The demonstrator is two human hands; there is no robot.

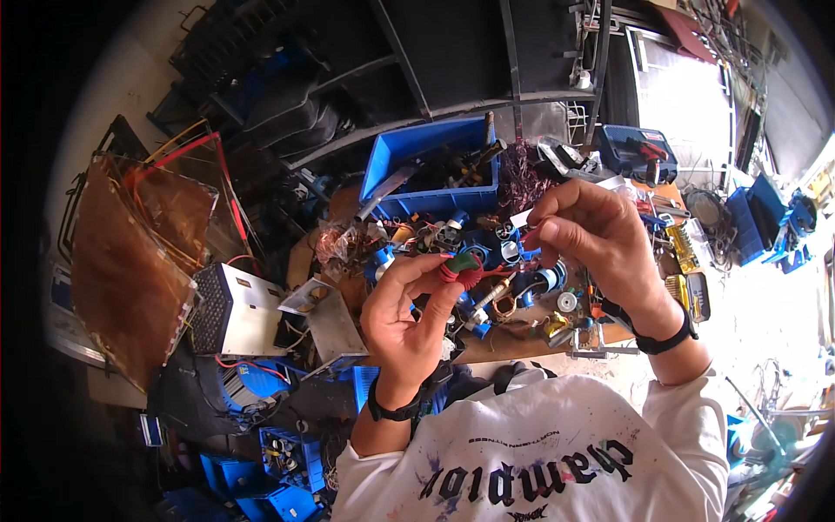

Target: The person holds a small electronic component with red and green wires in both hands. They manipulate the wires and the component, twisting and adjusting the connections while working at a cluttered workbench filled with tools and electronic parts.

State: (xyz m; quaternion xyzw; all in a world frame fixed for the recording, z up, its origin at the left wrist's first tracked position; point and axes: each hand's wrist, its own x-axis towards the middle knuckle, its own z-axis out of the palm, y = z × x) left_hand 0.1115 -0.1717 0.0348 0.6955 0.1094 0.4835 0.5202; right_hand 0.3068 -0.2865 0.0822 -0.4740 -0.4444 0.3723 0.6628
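Holding a small green piece point(468, 262) wrapped in red wire point(470, 277), pinched tight between thumb and fingers of the left hand point(403, 324), up over the messy wooden table point(491, 351). Holding the right hand point(600, 233) near it, a little higher, thumb and finger close together, but cannot tell if clamped on the wire. Facing a big blue box point(426, 206) at the back

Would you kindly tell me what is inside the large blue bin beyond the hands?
The blue bin holds jumbled, mostly dark parts; a long grey piece slants over its rim. Anything beneath the top layer is covered.
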